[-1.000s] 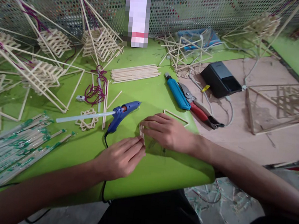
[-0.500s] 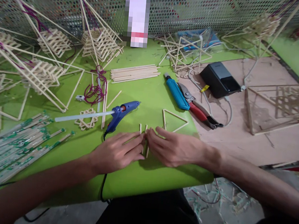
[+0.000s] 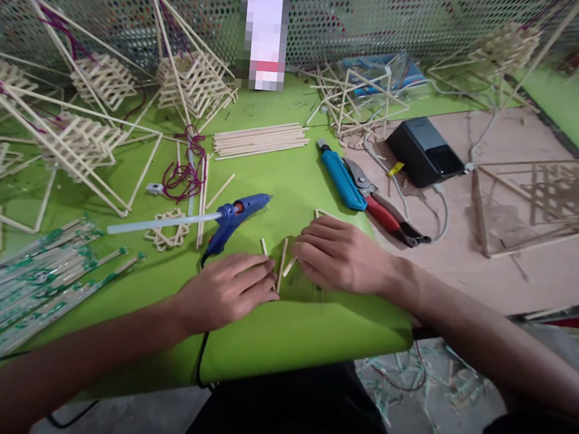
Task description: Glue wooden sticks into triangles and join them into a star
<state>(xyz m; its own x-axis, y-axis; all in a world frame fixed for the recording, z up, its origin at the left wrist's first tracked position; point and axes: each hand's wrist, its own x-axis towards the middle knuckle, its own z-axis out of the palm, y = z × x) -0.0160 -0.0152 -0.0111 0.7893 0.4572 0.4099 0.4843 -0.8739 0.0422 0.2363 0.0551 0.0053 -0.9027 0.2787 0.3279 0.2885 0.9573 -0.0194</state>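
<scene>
My left hand [image 3: 228, 291] lies flat on the green table [image 3: 279, 343], its fingertips touching a few short wooden sticks [image 3: 281, 264] that lie between both hands. On the right side of the sticks my right hand [image 3: 341, 256] rests palm down, fingertips against them. It covers most of a small stick triangle [image 3: 320, 213]. A blue glue gun [image 3: 234, 219] with a clear glue rod lies just beyond my left hand.
A bundle of long sticks [image 3: 260, 140], a blue cutter [image 3: 341, 178], red-handled pliers [image 3: 389, 218] and a dark box [image 3: 425, 151] lie farther back. Stick frames [image 3: 76, 126] crowd the left; another frame [image 3: 536, 196] sits right. Wrapped sticks [image 3: 23, 283] lie at near left.
Both hands shifted over the short sticks. My right hand drew back toward me, uncovering the triangle, then moved forward over it again. The sticks now lie fanned between the hands.
</scene>
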